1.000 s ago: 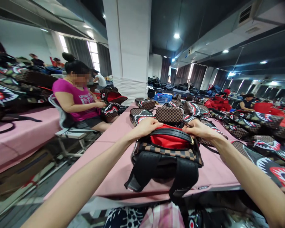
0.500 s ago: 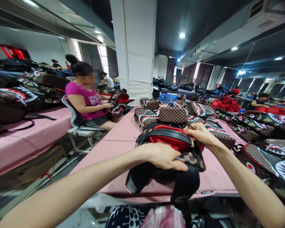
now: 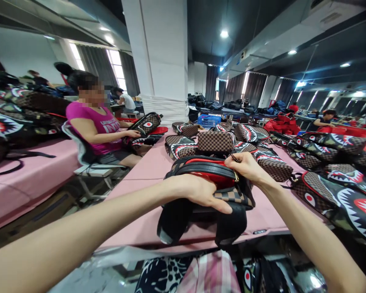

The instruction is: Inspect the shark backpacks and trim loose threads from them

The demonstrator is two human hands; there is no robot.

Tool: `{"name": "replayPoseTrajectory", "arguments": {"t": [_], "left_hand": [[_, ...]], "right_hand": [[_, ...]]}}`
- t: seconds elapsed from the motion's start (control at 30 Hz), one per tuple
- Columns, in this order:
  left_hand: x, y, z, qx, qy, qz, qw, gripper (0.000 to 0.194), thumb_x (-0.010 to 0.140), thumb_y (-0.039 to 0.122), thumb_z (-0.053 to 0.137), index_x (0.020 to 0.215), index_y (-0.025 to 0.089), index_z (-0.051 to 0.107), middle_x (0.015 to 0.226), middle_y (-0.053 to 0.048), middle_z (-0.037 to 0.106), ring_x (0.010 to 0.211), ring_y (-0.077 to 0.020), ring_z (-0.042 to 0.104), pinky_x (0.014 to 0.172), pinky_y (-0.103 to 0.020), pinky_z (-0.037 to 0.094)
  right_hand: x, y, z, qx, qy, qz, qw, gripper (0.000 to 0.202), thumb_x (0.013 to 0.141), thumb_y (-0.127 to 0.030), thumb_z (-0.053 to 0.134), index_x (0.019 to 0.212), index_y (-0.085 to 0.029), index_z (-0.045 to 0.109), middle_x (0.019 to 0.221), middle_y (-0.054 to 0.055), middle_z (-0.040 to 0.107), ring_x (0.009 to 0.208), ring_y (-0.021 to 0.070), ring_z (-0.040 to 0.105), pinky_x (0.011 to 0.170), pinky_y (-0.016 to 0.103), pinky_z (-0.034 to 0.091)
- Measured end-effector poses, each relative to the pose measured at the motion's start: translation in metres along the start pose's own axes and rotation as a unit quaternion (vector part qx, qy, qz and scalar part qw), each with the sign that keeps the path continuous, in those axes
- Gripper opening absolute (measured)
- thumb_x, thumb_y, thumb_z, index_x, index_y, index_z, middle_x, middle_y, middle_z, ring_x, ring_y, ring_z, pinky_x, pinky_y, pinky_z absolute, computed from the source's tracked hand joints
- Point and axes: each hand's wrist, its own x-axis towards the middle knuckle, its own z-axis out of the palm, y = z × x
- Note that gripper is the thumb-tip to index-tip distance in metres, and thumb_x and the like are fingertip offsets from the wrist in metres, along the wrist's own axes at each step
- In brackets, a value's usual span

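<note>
A brown checkered backpack (image 3: 232,195) with a red lining and black trim lies on the pink table in front of me, its zipped mouth open. My left hand (image 3: 201,193) grips its near side, thumb along the outside and fingers hidden in the opening. At the right end of the mouth, my right hand (image 3: 244,166) pinches the bag's edge near a gold zipper pull (image 3: 236,176). Black padded straps (image 3: 232,223) hang toward the table's front edge.
Several shark-mouth checkered bags (image 3: 183,147) lie beyond, and more bags (image 3: 338,203) are piled at right. A blue crate (image 3: 209,121) stands farther back. A seated person in a magenta shirt (image 3: 93,128) handles a similar bag at left, near a white pillar (image 3: 158,61).
The view has shifted right and slightly down. Both hands keep nearly the same places on the backpack. The person at left has raised and turned their bag.
</note>
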Motion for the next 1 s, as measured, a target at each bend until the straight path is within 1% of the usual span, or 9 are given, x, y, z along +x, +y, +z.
{"name": "replayPoseTrajectory", "arguments": {"t": [0.07,0.17,0.27,0.43,0.5,0.6,0.77,0.9,1.0], "left_hand": [[-0.013,-0.007,0.002,0.01,0.033,-0.022,0.999,0.056,0.072,0.067,0.046,0.075,0.015,0.068,0.074,-0.009,0.067,0.068,-0.0218,0.059,0.066,-0.028,0.041],[-0.021,-0.021,0.007,-0.003,0.103,0.002,0.995,0.044,0.08,0.054,0.045,0.086,0.016,0.066,0.088,-0.008,0.067,0.078,-0.021,0.059,0.072,-0.027,0.041],[-0.018,-0.034,0.008,-0.067,0.149,0.008,0.987,0.042,0.08,0.053,0.046,0.08,0.016,0.066,0.079,-0.002,0.064,0.07,-0.0166,0.055,0.066,-0.023,0.04],[-0.012,-0.047,-0.003,-0.184,0.24,-0.046,0.952,0.05,0.08,0.057,0.043,0.056,0.015,0.055,0.051,0.003,0.046,0.049,-0.0089,0.038,0.047,-0.018,0.028],[-0.012,-0.049,-0.007,-0.231,0.245,-0.07,0.939,0.053,0.08,0.057,0.042,0.05,0.015,0.051,0.046,0.003,0.041,0.045,-0.0082,0.034,0.044,-0.019,0.025],[-0.009,-0.046,-0.01,-0.294,0.221,-0.047,0.929,0.048,0.075,0.057,0.052,0.051,0.015,0.056,0.047,0.002,0.047,0.047,-0.01,0.04,0.045,-0.018,0.03],[-0.008,-0.048,-0.009,-0.351,0.189,-0.015,0.917,0.046,0.075,0.058,0.051,0.062,0.015,0.062,0.059,0.0,0.058,0.053,-0.0113,0.047,0.051,-0.019,0.036],[-0.011,-0.052,-0.005,-0.28,0.187,-0.046,0.94,0.055,0.079,0.06,0.042,0.05,0.014,0.053,0.048,0.002,0.047,0.044,-0.0087,0.036,0.045,-0.021,0.029],[-0.026,-0.048,-0.007,-0.194,0.257,-0.034,0.946,0.047,0.083,0.05,0.043,0.058,0.014,0.059,0.057,0.0,0.056,0.052,-0.0106,0.046,0.052,-0.021,0.036]], "right_hand": [[0.006,0.005,0.001,-0.011,0.007,-0.018,1.0,0.019,0.067,-0.03,0.057,0.061,-0.013,0.063,0.054,-0.003,0.055,0.05,0.0081,0.045,0.048,0.021,0.032],[0.021,0.008,0.005,-0.025,0.014,-0.041,0.999,0.02,0.067,-0.03,0.057,0.061,-0.012,0.065,0.056,-0.002,0.059,0.053,0.0097,0.049,0.051,0.022,0.035],[0.025,0.004,0.003,0.012,0.054,-0.062,0.997,0.023,0.067,-0.034,0.061,0.065,-0.012,0.068,0.064,0.001,0.064,0.059,0.0118,0.053,0.056,0.023,0.039],[-0.025,0.004,-0.018,0.096,0.212,-0.025,0.972,0.039,0.07,-0.051,0.061,0.068,-0.013,0.067,0.064,0.005,0.064,0.054,0.0112,0.05,0.051,0.024,0.037],[-0.049,0.008,-0.017,0.074,0.182,0.004,0.98,0.038,0.07,-0.051,0.062,0.066,-0.014,0.067,0.061,0.005,0.062,0.056,0.0131,0.051,0.051,0.025,0.038],[-0.064,0.011,0.005,0.041,0.093,0.034,0.994,0.037,0.066,-0.051,0.065,0.057,-0.015,0.062,0.054,0.001,0.056,0.056,0.0135,0.05,0.051,0.024,0.038],[-0.057,0.014,0.054,0.195,0.012,0.04,0.98,0.032,0.068,-0.047,0.065,0.075,-0.015,0.063,0.067,0.001,0.059,0.063,0.0151,0.054,0.058,0.026,0.044],[-0.055,0.031,0.064,0.113,-0.003,-0.009,0.994,0.024,0.073,-0.04,0.062,0.075,-0.016,0.064,0.07,0.001,0.059,0.066,0.0149,0.051,0.061,0.026,0.043],[-0.053,0.042,0.059,0.038,0.007,-0.022,0.999,0.025,0.074,-0.04,0.059,0.068,-0.016,0.063,0.063,-0.001,0.053,0.059,0.013,0.046,0.057,0.026,0.04]]}}
